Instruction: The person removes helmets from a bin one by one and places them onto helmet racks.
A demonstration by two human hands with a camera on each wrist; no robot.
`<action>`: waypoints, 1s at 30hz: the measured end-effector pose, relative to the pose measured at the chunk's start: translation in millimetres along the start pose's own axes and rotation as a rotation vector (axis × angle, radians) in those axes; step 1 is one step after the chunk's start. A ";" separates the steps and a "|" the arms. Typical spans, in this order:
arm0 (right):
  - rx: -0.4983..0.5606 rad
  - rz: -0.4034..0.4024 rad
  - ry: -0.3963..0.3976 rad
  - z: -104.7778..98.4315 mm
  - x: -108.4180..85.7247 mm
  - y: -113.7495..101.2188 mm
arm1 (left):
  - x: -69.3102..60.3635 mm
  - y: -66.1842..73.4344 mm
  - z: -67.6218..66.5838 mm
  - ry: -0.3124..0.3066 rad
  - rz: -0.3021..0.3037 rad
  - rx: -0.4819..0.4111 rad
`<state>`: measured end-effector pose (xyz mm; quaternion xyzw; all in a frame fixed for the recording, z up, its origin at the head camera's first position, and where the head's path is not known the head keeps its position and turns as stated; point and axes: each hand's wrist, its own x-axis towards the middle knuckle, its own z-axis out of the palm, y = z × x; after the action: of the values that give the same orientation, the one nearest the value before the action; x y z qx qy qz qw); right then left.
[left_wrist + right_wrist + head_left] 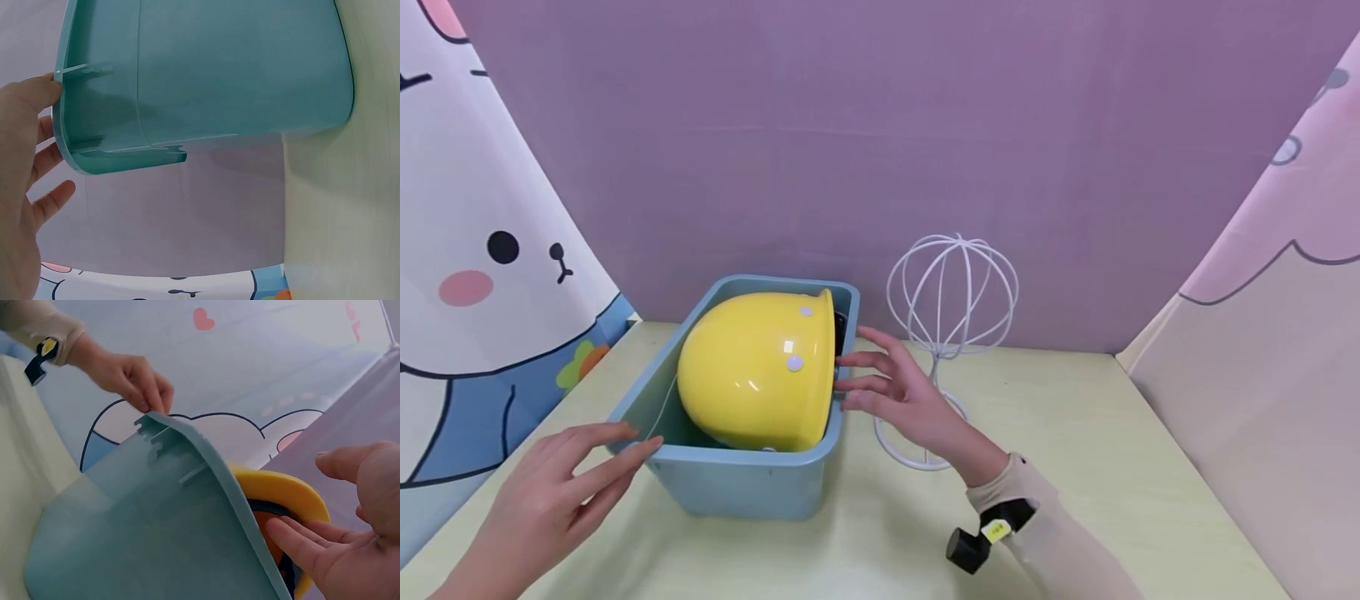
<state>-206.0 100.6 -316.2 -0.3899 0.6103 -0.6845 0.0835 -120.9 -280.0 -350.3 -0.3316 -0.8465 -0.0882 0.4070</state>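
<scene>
A glossy yellow helmet (752,367) lies on its side inside a blue plastic bin (737,483), its brim towards the right wall. Dark and orange parts show inside the helmet (312,503) in the right wrist view. My left hand (553,492) holds the bin's rim at the near left corner, thumb outside and fingers over the edge. At the bin's right side, my right hand (902,387) has its fingers spread. Those fingertips reach over the rim to the helmet's open side; whether they press on it is unclear.
A white wire stand (953,296) with a round cage top stands right of the bin, behind my right hand. Everything rests on a pale table (1075,467). A purple cloth (925,125) hangs behind, and cartoon-printed panels flank both sides.
</scene>
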 end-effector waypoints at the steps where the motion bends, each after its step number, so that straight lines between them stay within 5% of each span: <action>1: 0.020 0.012 0.006 0.8 3.2 0.0 | -0.2 -0.2 0.3 0.004 0.002 -0.007; 11: 0.098 0.235 0.005 5.9 25.5 -2.3 | -1.4 1.6 1.1 0.002 -0.037 -0.044; 22: 0.214 0.318 -0.001 2.9 39.8 1.3 | -4.3 -0.6 6.5 0.046 -0.047 -0.055; 30: 0.283 0.303 0.094 6.9 40.5 3.8 | -5.5 -0.6 8.4 0.067 -0.053 -0.054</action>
<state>-230.6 70.5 -302.5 -0.2460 0.5630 -0.7603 0.2107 -124.1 -279.7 -359.9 -0.3167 -0.8382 -0.1326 0.4236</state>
